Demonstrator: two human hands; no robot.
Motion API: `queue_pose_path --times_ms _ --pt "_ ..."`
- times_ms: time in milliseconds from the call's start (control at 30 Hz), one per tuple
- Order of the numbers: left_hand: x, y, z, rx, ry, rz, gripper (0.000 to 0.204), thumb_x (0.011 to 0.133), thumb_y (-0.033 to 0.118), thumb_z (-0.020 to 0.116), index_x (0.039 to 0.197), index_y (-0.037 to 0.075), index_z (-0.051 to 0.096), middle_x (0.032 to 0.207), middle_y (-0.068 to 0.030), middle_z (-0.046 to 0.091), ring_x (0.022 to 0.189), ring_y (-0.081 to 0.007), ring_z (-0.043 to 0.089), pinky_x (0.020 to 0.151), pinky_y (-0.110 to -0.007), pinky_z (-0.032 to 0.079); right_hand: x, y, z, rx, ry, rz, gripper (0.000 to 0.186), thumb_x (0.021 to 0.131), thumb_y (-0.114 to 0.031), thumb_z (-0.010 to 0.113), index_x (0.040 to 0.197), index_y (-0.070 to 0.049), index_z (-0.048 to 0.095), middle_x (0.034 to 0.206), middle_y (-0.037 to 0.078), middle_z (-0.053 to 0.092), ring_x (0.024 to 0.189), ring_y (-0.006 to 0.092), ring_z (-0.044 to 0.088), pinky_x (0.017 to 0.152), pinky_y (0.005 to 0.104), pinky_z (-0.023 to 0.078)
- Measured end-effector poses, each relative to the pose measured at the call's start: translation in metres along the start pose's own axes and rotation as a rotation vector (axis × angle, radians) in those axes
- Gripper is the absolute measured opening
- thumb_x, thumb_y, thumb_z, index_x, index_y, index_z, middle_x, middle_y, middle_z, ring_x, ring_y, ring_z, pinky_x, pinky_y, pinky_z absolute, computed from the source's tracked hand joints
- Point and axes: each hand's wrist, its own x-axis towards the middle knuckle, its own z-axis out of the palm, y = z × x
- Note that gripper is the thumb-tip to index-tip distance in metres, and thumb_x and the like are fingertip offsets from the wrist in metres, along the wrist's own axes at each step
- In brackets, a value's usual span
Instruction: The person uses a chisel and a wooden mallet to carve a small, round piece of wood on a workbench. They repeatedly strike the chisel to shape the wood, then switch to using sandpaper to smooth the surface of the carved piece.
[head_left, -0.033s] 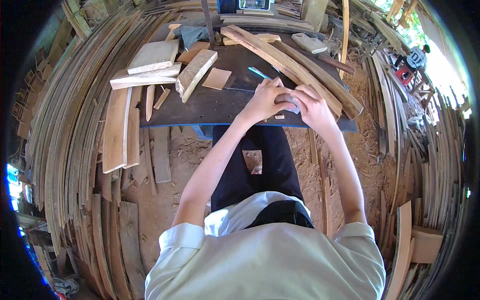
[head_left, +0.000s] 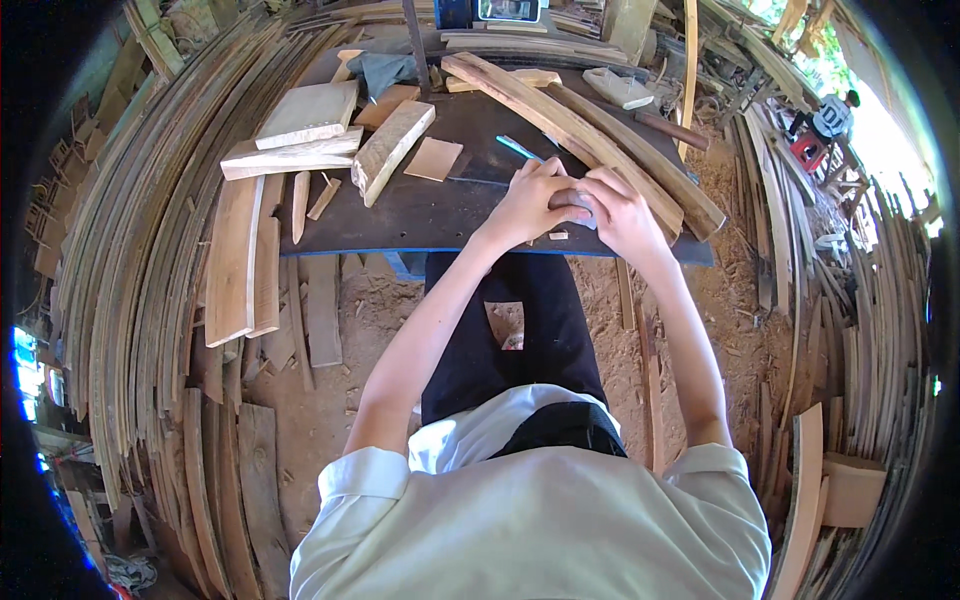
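Over the right part of the dark tabletop (head_left: 430, 212), my left hand (head_left: 533, 205) and my right hand (head_left: 622, 210) meet. Both have bent fingers closed around a small pale grey piece (head_left: 588, 214). The fingers cover most of it, so I cannot make out its kind. A thin light-blue stick-like thing (head_left: 518, 147) lies just beyond my left hand. Close to my hands on the near side is a small wood scrap (head_left: 558, 236). A long wooden beam (head_left: 570, 130) runs slantwise beyond my right hand.
Wood blocks (head_left: 308, 112), a thick block (head_left: 394, 152) and a square wood piece (head_left: 434, 158) lie on the left of the table. Planks (head_left: 236, 262) overhang its front left edge. Stacked boards line both sides. A person (head_left: 830, 118) sits on a red stool at far right.
My right hand has shifted very slightly left, closer to my left hand. Everything else looks the same.
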Motion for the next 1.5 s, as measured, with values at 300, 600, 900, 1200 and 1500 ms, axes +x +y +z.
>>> queue_pose_path --times_ms 300,600,900,1200,1500 --pt "-0.002 -0.002 -0.001 -0.008 0.050 0.020 0.042 0.076 0.036 0.079 0.107 0.010 0.071 0.098 -0.0077 0.057 0.098 -0.0315 0.052 0.092 -0.043 0.042 -0.002 -0.008 -0.012 0.019 -0.059 0.066 0.013 0.087 0.001 0.060 0.100 0.002 0.060 0.094 0.017 0.057 0.089 0.0391 0.059 0.077 0.0447 0.048" --pt "-0.002 -0.001 -0.003 0.000 0.000 -0.029 0.045 0.076 0.039 0.078 0.108 0.009 0.070 0.099 -0.0083 0.057 0.100 -0.0317 0.051 0.093 -0.044 0.041 0.002 -0.001 -0.011 0.029 -0.089 0.040 0.013 0.087 0.002 0.058 0.099 0.002 0.062 0.094 0.017 0.057 0.087 0.0384 0.059 0.076 0.0450 0.047" --pt "-0.002 0.001 -0.005 0.015 -0.018 -0.036 0.047 0.076 0.040 0.078 0.110 0.008 0.069 0.101 -0.0095 0.057 0.103 -0.0318 0.052 0.094 -0.044 0.042 0.014 0.010 -0.021 0.145 -0.162 0.132 0.014 0.086 0.002 0.063 0.100 0.002 0.066 0.090 0.012 0.062 0.072 0.0238 0.059 0.067 0.0332 0.048" --pt "-0.003 0.005 -0.006 0.021 -0.017 -0.047 0.045 0.077 0.035 0.078 0.113 0.009 0.068 0.100 -0.0097 0.056 0.103 -0.0320 0.052 0.096 -0.044 0.042 0.020 0.026 -0.020 0.309 -0.192 0.143 0.024 0.089 -0.003 0.065 0.113 0.000 0.068 0.085 0.009 0.061 0.068 0.0142 0.055 0.062 0.0292 0.045" --pt "-0.005 0.004 -0.005 0.047 0.009 -0.012 0.047 0.077 0.036 0.078 0.113 0.007 0.068 0.098 -0.0087 0.055 0.101 -0.0304 0.052 0.093 -0.042 0.043 0.005 0.006 -0.022 0.175 -0.114 0.144 0.014 0.086 0.001 0.064 0.100 0.002 0.065 0.088 0.014 0.061 0.076 0.0283 0.062 0.068 0.0343 0.049"
